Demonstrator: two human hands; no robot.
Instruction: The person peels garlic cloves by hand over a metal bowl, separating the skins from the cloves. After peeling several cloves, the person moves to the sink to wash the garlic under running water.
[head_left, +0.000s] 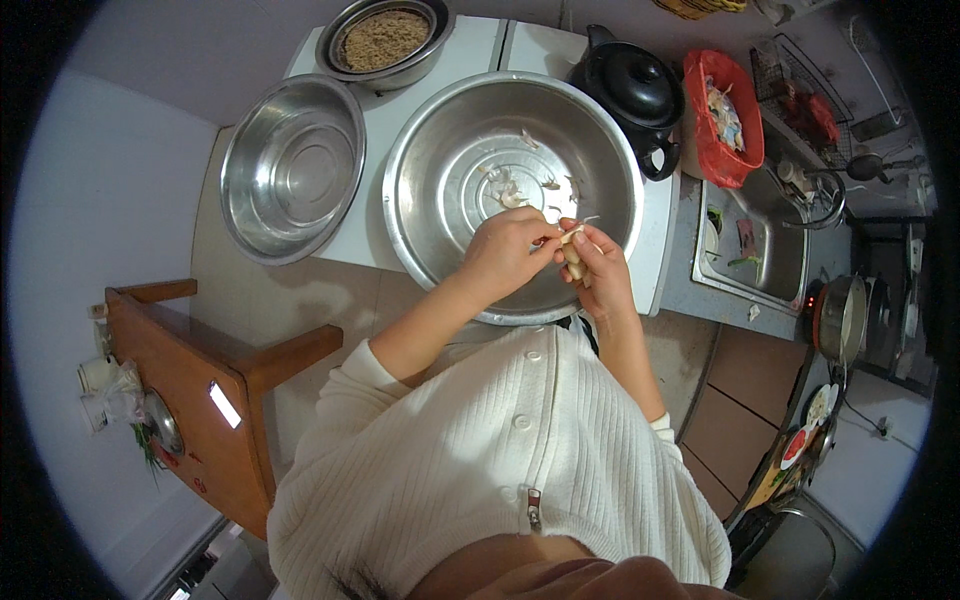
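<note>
Both my hands are close together over the near right part of a large stainless steel basin (409, 150). My right hand (604, 274) holds several pale garlic cloves (574, 259) in its curled fingers. At the top of that hand, thumb and forefinger grip one clove with a strip of skin sticking out. My left hand (506, 251) reaches in from the left, its thumb and forefinger pinched on the end of that same clove. Loose garlic skins (510, 191) lie scattered on the basin's bottom.
A smaller steel basin (300, 169) stands left, partly over the white tabletop's (364, 247) edge. Behind it is a bowl of brown grains (386, 41). Rightward stand a black lidded pot (637, 82), a red bag-lined bin (697, 124) and a sink (780, 262). A wooden table (195, 375) holds a phone (224, 405).
</note>
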